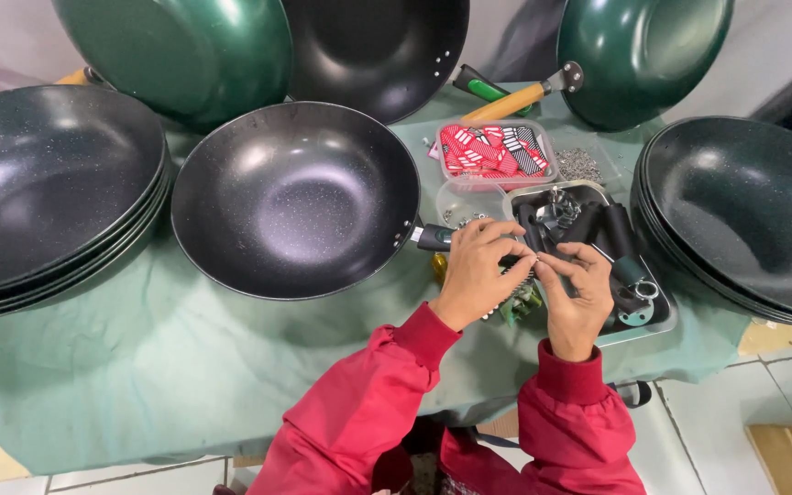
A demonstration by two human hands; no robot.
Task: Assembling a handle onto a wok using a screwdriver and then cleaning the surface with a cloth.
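Black wok (295, 197) on green cloth, left hand (474, 270) and right hand (579, 293) pinching its handle stub (434, 237)

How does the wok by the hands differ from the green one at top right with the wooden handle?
The wok by the hands lies open side up, its black speckled inside showing; the green wok is tipped on edge, its glossy green outside showing. The first bears a dark handle stub, the second a full wooden handle. Both are round.
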